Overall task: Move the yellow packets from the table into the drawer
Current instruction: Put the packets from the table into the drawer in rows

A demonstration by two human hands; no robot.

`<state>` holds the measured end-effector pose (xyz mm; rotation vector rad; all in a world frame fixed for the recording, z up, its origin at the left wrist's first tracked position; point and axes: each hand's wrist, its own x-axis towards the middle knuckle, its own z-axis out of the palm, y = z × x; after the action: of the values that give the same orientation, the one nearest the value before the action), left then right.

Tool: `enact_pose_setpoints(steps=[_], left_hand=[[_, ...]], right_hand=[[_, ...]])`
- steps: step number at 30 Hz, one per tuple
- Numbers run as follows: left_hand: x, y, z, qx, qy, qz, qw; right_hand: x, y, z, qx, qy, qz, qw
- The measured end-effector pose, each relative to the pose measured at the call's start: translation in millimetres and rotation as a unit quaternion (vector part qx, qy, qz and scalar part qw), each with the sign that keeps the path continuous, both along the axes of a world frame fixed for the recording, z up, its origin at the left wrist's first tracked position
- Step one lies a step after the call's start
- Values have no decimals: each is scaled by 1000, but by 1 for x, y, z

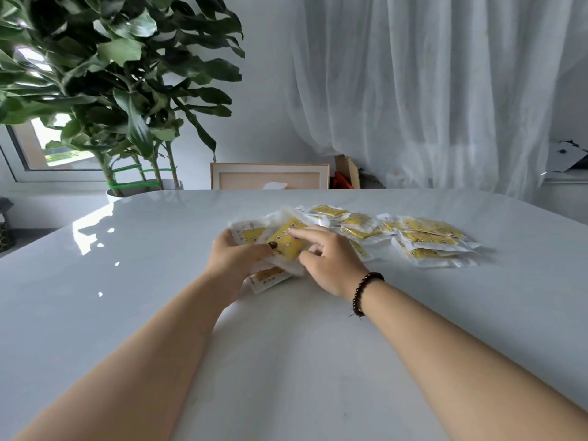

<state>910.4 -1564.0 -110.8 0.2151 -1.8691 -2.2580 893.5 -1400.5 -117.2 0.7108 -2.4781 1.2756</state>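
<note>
Several yellow packets in clear wrappers lie spread across the far middle of the white table (pixel 127 313). My left hand (pixel 237 257) grips a small stack of yellow packets (pixel 286 241) from the left, thumb on top. My right hand (pixel 329 261), with a dark bead bracelet on the wrist, rests its fingers on the top packet of that stack. More loose packets (pixel 426 240) lie to the right, and others (pixel 331 211) lie behind the hands. No drawer is in view.
A large leafy plant (pixel 121 84) in a white pot stands behind the table's far left corner. A wooden chair back (pixel 270 176) sits at the far edge. White curtains (pixel 429 90) hang behind.
</note>
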Motion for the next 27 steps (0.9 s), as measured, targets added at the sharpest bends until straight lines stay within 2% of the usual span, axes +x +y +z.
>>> enact_pose_setpoints(steps=[3, 5, 10, 12, 14, 17, 20, 23, 27], left_hand=[[-3, -6, 3, -6, 19, 33, 999], [-1, -6, 4, -34, 43, 18, 998], [5, 6, 2, -124, 98, -33, 987], [6, 8, 4, -119, 112, -22, 986], [7, 6, 7, -102, 137, -36, 985], [8, 4, 8, -154, 167, -96, 969], [7, 8, 5, -246, 162, -98, 951], [5, 7, 2, -283, 172, -89, 939], [6, 4, -2, -364, 155, -97, 913]], right_hand=[[-2, 9, 5, -74, 28, -62, 995], [-7, 14, 7, -74, 34, -108, 991], [-18, 22, -1, -58, -105, -47, 992], [-18, 21, -2, -111, -73, -30, 991], [-17, 18, 1, -159, 5, -49, 986], [-14, 18, 8, -192, 53, -59, 978], [-12, 25, 9, -170, 2, -26, 985], [-12, 35, 10, -135, -65, 20, 989], [-16, 41, 10, -95, -66, 36, 993]])
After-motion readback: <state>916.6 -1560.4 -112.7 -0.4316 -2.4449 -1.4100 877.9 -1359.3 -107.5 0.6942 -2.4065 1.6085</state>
